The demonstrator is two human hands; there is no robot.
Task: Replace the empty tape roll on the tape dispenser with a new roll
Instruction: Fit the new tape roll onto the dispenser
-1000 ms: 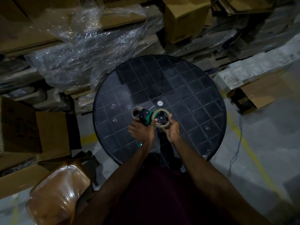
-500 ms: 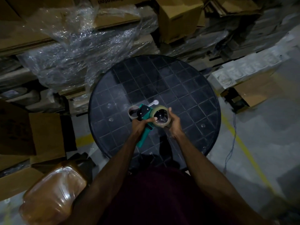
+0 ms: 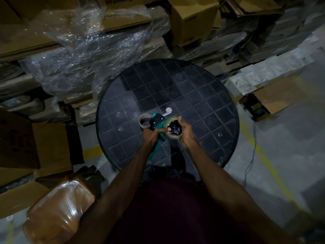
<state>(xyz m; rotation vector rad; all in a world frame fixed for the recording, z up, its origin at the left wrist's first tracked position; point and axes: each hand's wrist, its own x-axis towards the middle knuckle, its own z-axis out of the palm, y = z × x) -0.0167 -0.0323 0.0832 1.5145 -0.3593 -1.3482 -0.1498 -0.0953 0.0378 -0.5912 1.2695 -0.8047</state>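
Over the round black table (image 3: 202,95) I hold a green tape dispenser (image 3: 158,121), its handle slanting down to the left. My left hand (image 3: 152,136) grips its body just above the handle, thumb reaching toward the black hub. A new clear tape roll (image 3: 173,136) sits around that hub. My right hand (image 3: 186,132) holds the roll by its right rim, fingers curled over the edge. An empty cardboard tape core (image 3: 144,120) lies on the table just left of the dispenser head.
Cardboard boxes (image 3: 191,20) and crumpled plastic wrap (image 3: 88,55) are piled behind the table. More boxes (image 3: 40,148) and a wrapped brown bundle (image 3: 58,210) stand at the left. A blue cable (image 3: 253,143) and a yellow floor line (image 3: 269,164) run on the right.
Both hands and the dispenser have lifted slightly away from me. The handle now juts out below my left hand, and the roll sits more squarely on the hub.
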